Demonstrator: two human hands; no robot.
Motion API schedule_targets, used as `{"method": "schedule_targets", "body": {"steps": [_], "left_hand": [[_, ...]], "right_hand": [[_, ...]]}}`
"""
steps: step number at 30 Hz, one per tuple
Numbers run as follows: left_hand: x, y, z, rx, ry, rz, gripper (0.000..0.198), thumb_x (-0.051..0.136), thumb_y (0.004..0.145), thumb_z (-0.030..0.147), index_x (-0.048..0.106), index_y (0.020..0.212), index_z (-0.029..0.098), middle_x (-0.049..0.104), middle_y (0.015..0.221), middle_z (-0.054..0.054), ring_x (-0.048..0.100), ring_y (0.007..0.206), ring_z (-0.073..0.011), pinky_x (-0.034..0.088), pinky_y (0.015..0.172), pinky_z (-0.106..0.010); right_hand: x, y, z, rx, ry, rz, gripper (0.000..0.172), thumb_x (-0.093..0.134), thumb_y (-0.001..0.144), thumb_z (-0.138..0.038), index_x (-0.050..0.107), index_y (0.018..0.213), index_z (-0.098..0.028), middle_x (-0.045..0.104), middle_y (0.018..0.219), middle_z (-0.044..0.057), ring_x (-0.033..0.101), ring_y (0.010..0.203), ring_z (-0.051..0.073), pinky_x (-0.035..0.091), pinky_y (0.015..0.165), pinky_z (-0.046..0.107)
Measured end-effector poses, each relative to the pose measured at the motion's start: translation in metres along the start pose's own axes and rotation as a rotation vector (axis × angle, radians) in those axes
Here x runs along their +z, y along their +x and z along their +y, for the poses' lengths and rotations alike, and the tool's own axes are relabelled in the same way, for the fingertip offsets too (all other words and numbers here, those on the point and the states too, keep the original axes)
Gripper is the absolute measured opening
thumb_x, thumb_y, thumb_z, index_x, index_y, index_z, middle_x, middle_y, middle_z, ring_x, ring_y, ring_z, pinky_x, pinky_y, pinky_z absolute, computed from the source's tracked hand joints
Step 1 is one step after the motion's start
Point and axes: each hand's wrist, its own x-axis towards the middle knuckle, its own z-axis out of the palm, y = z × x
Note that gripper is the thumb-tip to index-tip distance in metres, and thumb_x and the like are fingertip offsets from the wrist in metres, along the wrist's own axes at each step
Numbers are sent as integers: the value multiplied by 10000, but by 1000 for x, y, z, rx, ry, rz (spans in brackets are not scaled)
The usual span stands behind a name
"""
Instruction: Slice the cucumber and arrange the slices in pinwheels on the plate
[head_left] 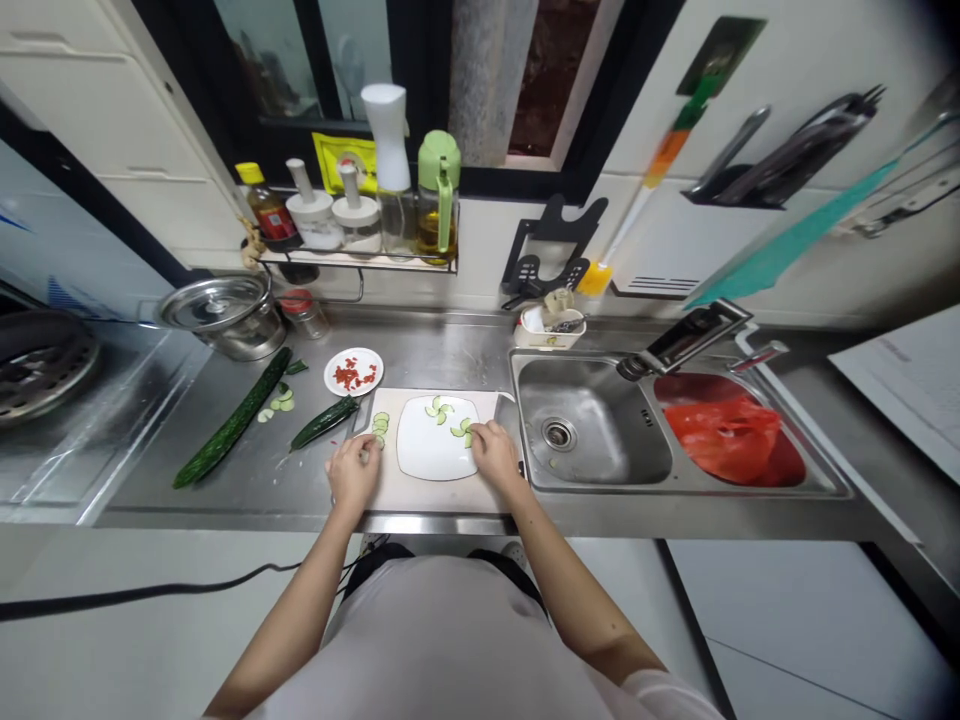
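Observation:
A white square plate (pixel 436 456) rests on a pale cutting board (pixel 390 490). Thin cucumber slices (pixel 439 409) form a small pinwheel near its top, and more slices lie at its right edge. There my right hand (pixel 495 455) has its fingertips pinched on a cucumber slice (pixel 468 436). My left hand (pixel 354 472) is at the board's left side, thumb and index finger curled together just below a short column of cucumber slices (pixel 380 424); whatever they hold is too small to make out. A cut cucumber piece (pixel 324 423) lies left of the board.
A long cucumber (pixel 234 418), loose slices (pixel 282 402) and a small plate of red bits (pixel 365 372) are on the left. A steel pot (pixel 247 325) stands behind. To the right is a double sink (pixel 600 420) with a red bag (pixel 724 435). Bottles (pixel 437 200) line a shelf.

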Motion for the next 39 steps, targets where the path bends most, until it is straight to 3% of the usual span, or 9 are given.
{"method": "schedule_targets", "body": {"steps": [4, 11, 23, 32, 39], "left_hand": [[-8, 5, -10, -94, 34, 13, 293, 522, 854, 365, 667, 1077, 241, 692, 962, -72, 604, 976, -270, 385, 863, -404], [-9, 5, -14, -128, 78, -26, 303, 526, 852, 385, 642, 1092, 242, 682, 963, -86, 603, 1008, -300, 386, 874, -436], [8, 1, -12, -157, 164, -83, 406, 507, 825, 534, 630, 1067, 232, 659, 1115, -137, 571, 1063, -349, 359, 911, -501], [12, 4, -10, -164, 134, -79, 321, 547, 828, 439, 620, 1052, 221, 659, 1096, -116, 567, 1072, -342, 354, 918, -498], [14, 3, -12, -168, -83, -46, 176, 535, 838, 295, 619, 979, 232, 705, 917, -61, 614, 988, -280, 356, 915, -435]], "right_hand": [[1, -8, -1, 1, 75, 77, 347, 407, 936, -234, 674, 1157, -212, 642, 1007, 67, 547, 969, 193, 394, 814, 261], [-4, -21, 2, -20, 171, 207, 362, 381, 934, -232, 681, 1130, -180, 654, 1001, 82, 569, 948, 198, 414, 849, 282], [0, -42, 4, 22, 145, 203, 344, 401, 927, -225, 684, 1119, -185, 664, 996, 77, 584, 937, 191, 424, 827, 275], [5, -48, 8, -10, 196, 271, 320, 424, 912, -235, 701, 1068, -203, 666, 938, 68, 594, 890, 195, 432, 801, 280], [6, -53, 10, -4, 212, 261, 314, 424, 910, -230, 699, 1061, -212, 671, 933, 66, 603, 901, 196, 441, 813, 283]]}}
